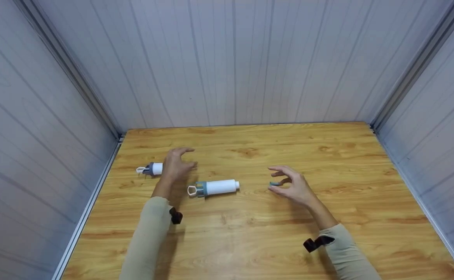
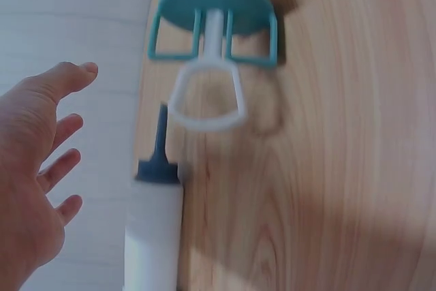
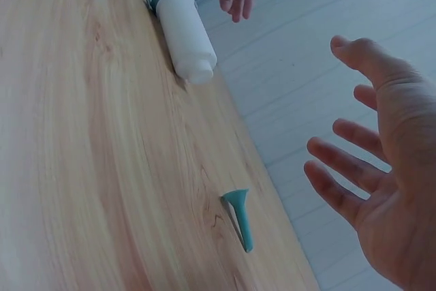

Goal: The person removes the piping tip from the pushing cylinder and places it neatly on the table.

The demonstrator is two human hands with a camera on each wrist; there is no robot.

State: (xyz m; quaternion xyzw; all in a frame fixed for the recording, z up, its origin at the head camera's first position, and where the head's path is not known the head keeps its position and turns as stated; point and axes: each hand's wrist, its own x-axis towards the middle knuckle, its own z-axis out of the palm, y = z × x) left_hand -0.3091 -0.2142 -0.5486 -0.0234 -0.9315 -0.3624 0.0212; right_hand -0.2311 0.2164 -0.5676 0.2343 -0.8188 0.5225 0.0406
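Note:
A white syringe-like tube with a teal collar and white pull ring (image 1: 221,187) lies mid-table, between the hands. Left of it lies a similar one with a dark blue collar (image 1: 157,168), partly hidden in the head view by my left hand (image 1: 175,167). That tube's slim dark nozzle (image 2: 161,144) shows in the left wrist view. My left hand has its fingers spread and holds nothing. Below my right hand (image 1: 295,187), a small teal nozzle (image 3: 240,217) with a flared end lies on the wood. The right hand's fingers are parted and apart from it.
The wooden table (image 1: 234,241) meets a pale panelled wall (image 1: 227,62) at the back. Similar panels with metal edging stand at left (image 1: 28,155) and right (image 1: 433,128).

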